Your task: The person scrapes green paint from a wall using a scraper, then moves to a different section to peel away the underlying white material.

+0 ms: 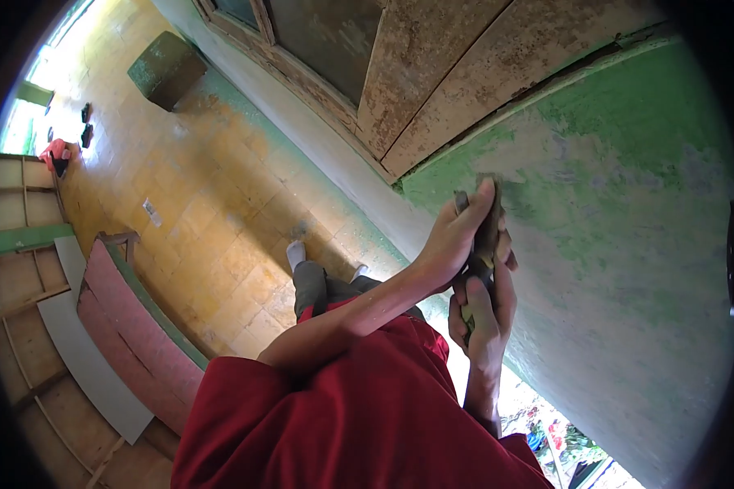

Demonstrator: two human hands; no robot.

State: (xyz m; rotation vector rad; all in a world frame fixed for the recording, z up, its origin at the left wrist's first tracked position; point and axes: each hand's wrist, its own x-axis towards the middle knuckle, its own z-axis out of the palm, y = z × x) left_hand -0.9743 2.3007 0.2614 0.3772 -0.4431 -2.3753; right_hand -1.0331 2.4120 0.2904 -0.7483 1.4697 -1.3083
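My left hand grips the upper part of a dark flat tool, which looks like a scraper, its thumb laid along the broad end. Just below, my right hand closes around the lower part, where a greenish handle shows between the fingers. Both hands are raised in front of the wall, whose green paint is worn to pale grey in large patches. The tool's far end overlaps the worn paint in this view. Part of the tool is hidden by my fingers.
A weathered wooden frame with glass panes sits in the wall. On the yellow tiled floor stands a green box-like block. A pink wooden bench and pale panels are on the left. Colourful clutter shows lower right.
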